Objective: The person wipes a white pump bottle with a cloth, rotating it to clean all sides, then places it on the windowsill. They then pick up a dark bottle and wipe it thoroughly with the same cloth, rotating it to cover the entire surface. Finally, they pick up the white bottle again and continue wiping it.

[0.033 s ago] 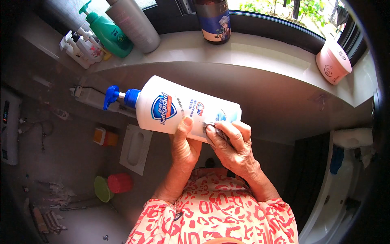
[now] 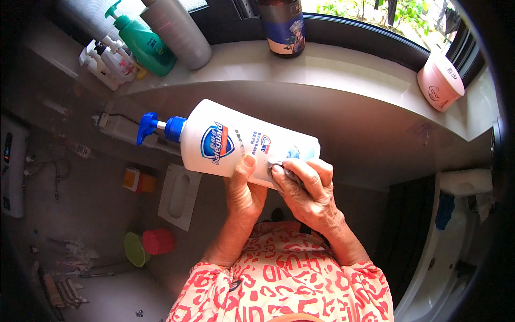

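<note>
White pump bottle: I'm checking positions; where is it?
In the head view, the white pump bottle is just left of centre, gripped by the left hand, with the right hand against its base end.

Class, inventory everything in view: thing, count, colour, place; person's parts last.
Held bottle: 1, white and blue, centre
Scrap: 1, grey, against held bottle
Small pump bottles: several, mostly white, sill left
Pump bottle: 1, green, sill left
Tall bottle: 1, grey, sill left
Labelled bottle: 1, dark, sill middle
Tub: 1, pink, sill right
Window frame: 1, black, top
Containers: 3, green, red, orange, left
Squat toilet: 1, white, left
Fixture: 1, white, right
Shirt: 1, peach and red, bottom
Left hand: 1, bare, on held bottle
Right hand: 1, bare, on scrap
</note>
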Motion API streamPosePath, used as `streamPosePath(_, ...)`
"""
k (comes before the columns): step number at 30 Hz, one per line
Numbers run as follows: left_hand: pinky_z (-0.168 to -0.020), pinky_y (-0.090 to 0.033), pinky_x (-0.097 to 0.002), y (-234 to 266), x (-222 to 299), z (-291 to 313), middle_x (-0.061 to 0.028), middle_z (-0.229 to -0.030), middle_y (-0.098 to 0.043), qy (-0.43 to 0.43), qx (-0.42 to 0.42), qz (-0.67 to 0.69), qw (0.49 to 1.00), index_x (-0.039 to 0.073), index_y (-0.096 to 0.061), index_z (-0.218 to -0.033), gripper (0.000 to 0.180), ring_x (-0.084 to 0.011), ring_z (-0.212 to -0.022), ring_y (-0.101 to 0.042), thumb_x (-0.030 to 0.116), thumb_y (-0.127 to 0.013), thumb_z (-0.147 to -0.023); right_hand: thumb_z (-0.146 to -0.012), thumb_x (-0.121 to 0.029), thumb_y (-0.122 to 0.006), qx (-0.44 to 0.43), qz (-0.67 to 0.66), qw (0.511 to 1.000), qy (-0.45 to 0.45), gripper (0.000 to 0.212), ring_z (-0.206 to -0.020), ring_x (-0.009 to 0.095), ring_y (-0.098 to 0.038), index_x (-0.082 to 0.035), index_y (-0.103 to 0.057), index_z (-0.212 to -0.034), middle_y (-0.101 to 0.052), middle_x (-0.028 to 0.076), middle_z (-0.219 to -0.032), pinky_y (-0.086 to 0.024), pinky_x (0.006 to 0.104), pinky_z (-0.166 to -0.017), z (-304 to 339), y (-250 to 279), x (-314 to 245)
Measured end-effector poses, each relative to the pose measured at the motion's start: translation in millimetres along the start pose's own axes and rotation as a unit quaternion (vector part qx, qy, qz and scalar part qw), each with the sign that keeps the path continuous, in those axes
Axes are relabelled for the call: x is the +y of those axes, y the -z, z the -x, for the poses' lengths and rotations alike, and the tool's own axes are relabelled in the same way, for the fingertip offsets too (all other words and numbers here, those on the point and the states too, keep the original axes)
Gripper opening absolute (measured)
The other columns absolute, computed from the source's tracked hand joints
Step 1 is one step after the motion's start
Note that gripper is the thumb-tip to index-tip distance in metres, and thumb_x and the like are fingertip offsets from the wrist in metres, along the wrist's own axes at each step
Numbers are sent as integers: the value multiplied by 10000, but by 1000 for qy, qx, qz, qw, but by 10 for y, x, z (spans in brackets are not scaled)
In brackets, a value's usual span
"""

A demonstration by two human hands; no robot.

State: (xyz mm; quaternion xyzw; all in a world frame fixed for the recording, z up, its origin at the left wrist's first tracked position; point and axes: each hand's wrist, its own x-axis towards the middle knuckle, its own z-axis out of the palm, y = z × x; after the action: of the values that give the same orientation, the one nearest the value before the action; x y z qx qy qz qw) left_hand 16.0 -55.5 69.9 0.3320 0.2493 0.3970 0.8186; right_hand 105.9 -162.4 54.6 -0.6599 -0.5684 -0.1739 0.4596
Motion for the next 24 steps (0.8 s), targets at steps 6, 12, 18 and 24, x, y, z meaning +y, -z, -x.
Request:
streamPosePath(6, -967, -428, -371, -67, 75, 119, -111, -1151, -524, 38, -17, -32, 999, 37, -372, -1275, 559, -223, -1077, -527, 137, -617, -783, -647, -63, -669, 0, -38, 997, -68, 400, -927, 260, -486, -54, -622, -1044, -538, 75, -1061, -401, 360, -823, -349, 141, 68)
streamPosePath(12, -958, -426, -359, -55, 66, 201, -92, -1170, -515, 17, -31, -41, 999, 43, -352, -1295, 614, -210, -1089, -517, 291, -641, -813, -614, -93, -658, -28, -54, 998, 29, 435, -939, 271, -518, -44, -637, -1046, -550, 77, -1095, -453, 377, -816, -317, 167, -57)
streamPosePath(18, -1002, -350, -380, -119, 110, 287, -88, -1271, -447, 34, -87, -57, 994, 65, -324, -1332, 737, -221, -1197, -428, 549, -543, -821, -607, -81, -655, -38, -63, 997, -22, 458, -939, 272, -514, -49, -632, -1064, -543, 79, -1116, -471, 362, -792, -495, 274, -162)
streamPosePath(24, -1006, -352, -371, -100, 30, 349, -88, -1256, -461, 50, -84, -37, 995, 61, -337, -1325, 634, -214, -1191, -437, 341, -583, -811, -642, -12, -673, 22, -65, 996, -58, 363, -895, 252, -512, -13, -657, -1004, -571, 95, -1055, -464, 326, -757, -521, 222, -174)
